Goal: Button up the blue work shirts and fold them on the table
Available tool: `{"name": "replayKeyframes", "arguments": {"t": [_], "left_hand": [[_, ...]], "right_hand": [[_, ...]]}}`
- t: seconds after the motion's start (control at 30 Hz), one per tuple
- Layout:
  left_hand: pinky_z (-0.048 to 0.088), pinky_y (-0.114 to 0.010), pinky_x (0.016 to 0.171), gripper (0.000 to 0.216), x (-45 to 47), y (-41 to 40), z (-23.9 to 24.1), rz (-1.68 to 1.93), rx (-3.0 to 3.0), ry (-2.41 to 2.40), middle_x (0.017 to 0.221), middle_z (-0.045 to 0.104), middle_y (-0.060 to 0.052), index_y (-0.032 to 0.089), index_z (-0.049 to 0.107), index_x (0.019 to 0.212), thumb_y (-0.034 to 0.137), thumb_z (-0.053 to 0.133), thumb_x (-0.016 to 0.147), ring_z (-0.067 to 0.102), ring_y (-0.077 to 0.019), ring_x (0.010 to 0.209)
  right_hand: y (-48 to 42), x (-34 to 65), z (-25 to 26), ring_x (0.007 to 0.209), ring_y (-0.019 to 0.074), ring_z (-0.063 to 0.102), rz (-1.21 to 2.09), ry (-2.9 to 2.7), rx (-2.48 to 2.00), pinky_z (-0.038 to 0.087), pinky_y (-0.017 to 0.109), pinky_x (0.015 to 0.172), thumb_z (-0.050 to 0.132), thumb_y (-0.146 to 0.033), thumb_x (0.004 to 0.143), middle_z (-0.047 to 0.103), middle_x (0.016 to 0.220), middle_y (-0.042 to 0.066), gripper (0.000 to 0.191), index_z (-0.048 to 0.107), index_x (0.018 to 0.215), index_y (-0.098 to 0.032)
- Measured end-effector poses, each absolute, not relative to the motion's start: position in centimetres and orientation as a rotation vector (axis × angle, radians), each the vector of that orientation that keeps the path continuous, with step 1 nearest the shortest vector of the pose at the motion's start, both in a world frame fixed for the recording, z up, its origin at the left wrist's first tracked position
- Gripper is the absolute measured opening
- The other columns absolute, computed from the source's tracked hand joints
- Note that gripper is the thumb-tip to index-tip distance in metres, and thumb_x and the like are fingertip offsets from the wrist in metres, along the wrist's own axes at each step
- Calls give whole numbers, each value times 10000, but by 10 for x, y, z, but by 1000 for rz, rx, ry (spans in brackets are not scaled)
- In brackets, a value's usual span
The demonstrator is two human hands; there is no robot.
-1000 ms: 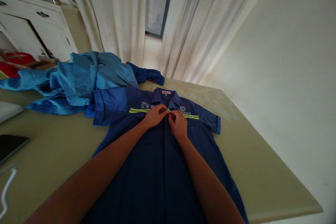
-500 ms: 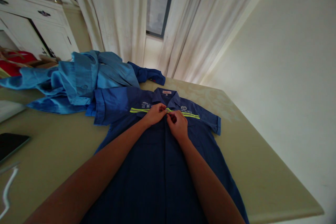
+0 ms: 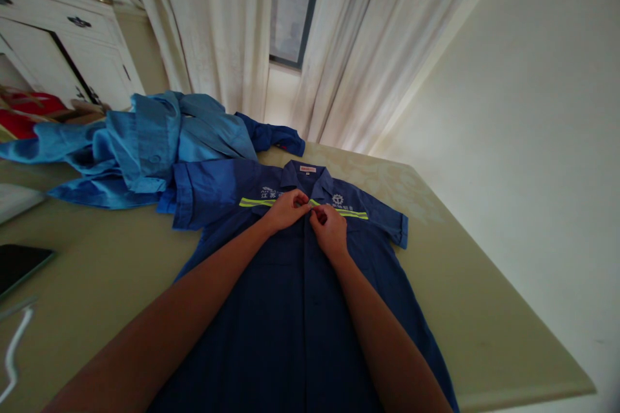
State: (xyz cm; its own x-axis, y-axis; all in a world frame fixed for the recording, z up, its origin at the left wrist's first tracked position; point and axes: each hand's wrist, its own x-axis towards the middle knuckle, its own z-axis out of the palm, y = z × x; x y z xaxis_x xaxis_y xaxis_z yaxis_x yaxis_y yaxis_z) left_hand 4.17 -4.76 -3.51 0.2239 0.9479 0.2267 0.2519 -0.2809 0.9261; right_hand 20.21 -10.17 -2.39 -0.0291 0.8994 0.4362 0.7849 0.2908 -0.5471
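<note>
A dark blue short-sleeved work shirt (image 3: 290,310) lies face up on the pale green table (image 3: 484,310), collar away from me, with a yellow-green reflective stripe across the chest. My left hand (image 3: 287,208) and my right hand (image 3: 330,227) meet at the shirt's front placket just below the collar. Both hands pinch the placket fabric at the stripe, fingers closed. What exactly lies between the fingertips is too small to see.
A heap of lighter blue garments (image 3: 145,142) lies at the table's back left, touching the shirt's sleeve. A dark phone (image 3: 19,264) and a white cord (image 3: 14,352) sit at the left edge. White curtains (image 3: 232,32), a white cabinet (image 3: 58,45) and a wall stand behind.
Both hands stay pinched at the placket near the collar; the fingers shift only slightly. The shirt has not moved.
</note>
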Motion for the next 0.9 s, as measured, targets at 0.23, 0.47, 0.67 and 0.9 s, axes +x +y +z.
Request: {"name": "replayKeyframes", "arguments": {"t": [0.23,0.47,0.67,0.9], "left_hand": [[528,-299,726,91,44,-45,-40,1070,1706,1197,821,700,-25,185,606,854,224,677,812,665,-180,777],[522,-302,726,98,46,-41,-46,1099,1670,1226,854,694,-34,181,585,896,254,642,860,659,-179,790],[521,-307,754,119,45,-44,-45,1139,1677,1175,878,697,-38,181,593,918,272,647,863,666,-181,811],[515,-293,742,141,43,-47,-41,1139,1674,1135,883,701,-28,185,600,912,288,671,847,663,-174,815]], "right_hand": [[-106,199,-21,729,174,595,30,-1928,-1475,418,280,683,555,-243,935,665,855,29,126,674,905,-212],[-102,202,-22,648,168,617,352,-1743,-1430,471,285,657,620,-322,883,688,753,7,134,688,903,-208],[-99,206,-22,627,180,635,578,-1616,-1372,493,290,609,676,-431,849,720,745,27,236,725,877,-201],[-93,207,-26,626,178,616,682,-1580,-1371,499,292,598,741,-401,753,691,730,15,261,692,899,-191]]}}
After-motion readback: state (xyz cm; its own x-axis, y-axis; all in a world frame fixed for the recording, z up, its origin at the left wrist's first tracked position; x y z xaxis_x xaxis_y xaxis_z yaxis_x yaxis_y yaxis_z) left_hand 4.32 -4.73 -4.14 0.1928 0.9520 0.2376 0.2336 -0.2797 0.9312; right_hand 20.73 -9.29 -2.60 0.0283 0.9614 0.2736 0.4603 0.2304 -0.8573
